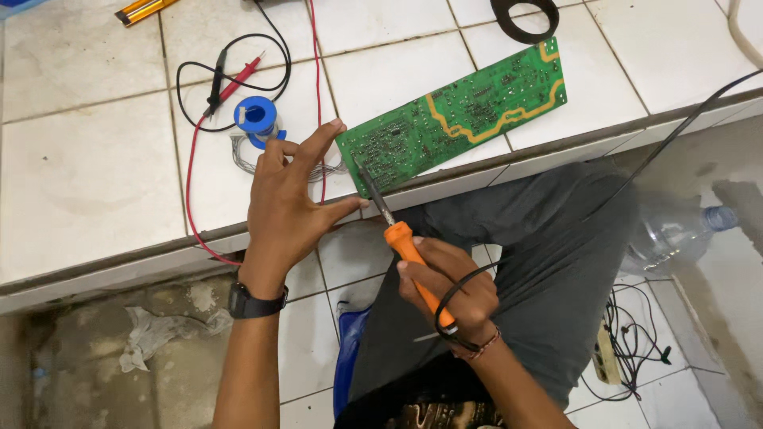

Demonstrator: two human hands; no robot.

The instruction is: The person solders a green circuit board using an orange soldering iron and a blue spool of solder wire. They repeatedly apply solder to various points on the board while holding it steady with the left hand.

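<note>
A long green circuit board (pixel 461 111) lies slanted on the white tiled counter (pixel 87 167), its near corner at the counter's edge. My right hand (pixel 449 290) grips the orange handle of a soldering iron (pixel 397 234); its metal tip touches the board's near-left corner. My left hand (pixel 290 202) hovers beside that corner with fingers spread, index fingertip at the board's edge, pinching thin solder wire. A blue solder spool (pixel 256 117) stands just behind the left hand.
Red and black multimeter probes (pixel 230 79) with looped leads lie behind the spool. A black ring (pixel 524 17) rests at the counter's back. The iron's black cord (pixel 636 171) crosses my lap. A clear plastic bottle (pixel 675 230) and a power strip (pixel 608 353) sit on the floor.
</note>
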